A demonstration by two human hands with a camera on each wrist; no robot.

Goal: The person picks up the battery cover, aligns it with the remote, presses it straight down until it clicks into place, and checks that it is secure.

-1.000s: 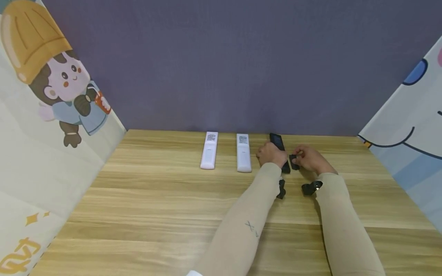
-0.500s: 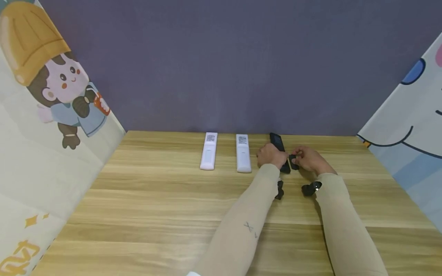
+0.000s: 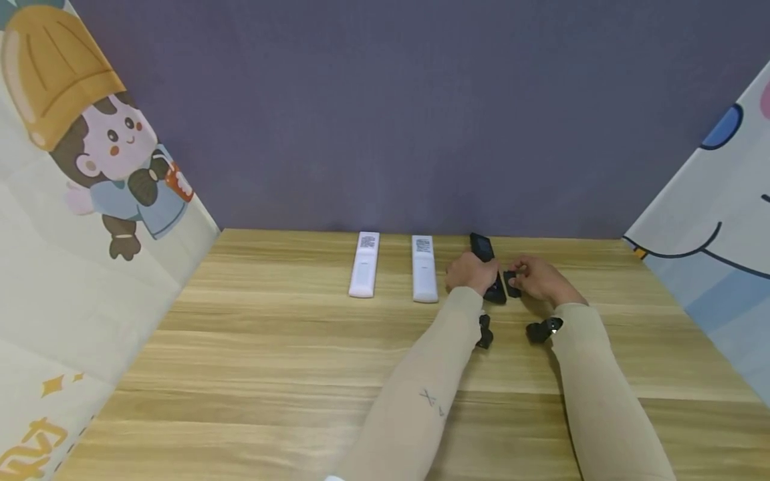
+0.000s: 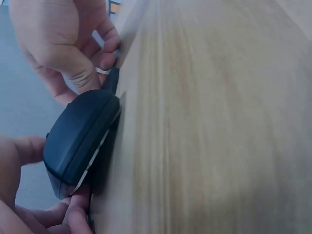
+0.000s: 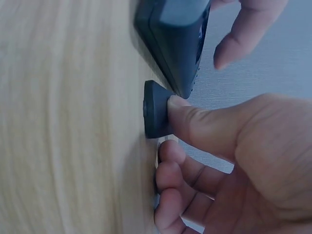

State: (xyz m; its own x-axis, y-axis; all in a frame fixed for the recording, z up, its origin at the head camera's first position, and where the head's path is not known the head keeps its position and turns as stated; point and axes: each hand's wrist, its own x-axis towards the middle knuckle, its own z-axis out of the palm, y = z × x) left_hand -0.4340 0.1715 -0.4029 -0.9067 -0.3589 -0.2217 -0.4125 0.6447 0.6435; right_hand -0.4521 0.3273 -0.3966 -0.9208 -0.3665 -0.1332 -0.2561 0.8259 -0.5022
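My left hand (image 3: pixel 472 272) grips a black remote control (image 3: pixel 482 246), with the thumb on one side and curled fingers at its lower edge. In the left wrist view the black remote control (image 4: pixel 80 141) is tilted, with one long edge raised off the wood. My right hand (image 3: pixel 541 277) pinches a small flat black piece (image 5: pixel 157 111), perhaps a battery cover, close beside the remote's near end. The right thumb lies on that piece, and the other fingers are curled below it. Left fingers cover the middle of the remote in the head view.
Two white remote controls, one further left (image 3: pixel 363 265) and one nearer (image 3: pixel 424 268), lie face down to the left of my hands. A wooden table (image 3: pixel 271 361) runs back to a dark purple-grey panel (image 3: pixel 385 120). Printed cartoon sheets flank both sides.
My left hand has turned slightly and shifted a little left, and the black remote has tilted with it, showing more of its near end. My right hand stays almost still with the small black piece.
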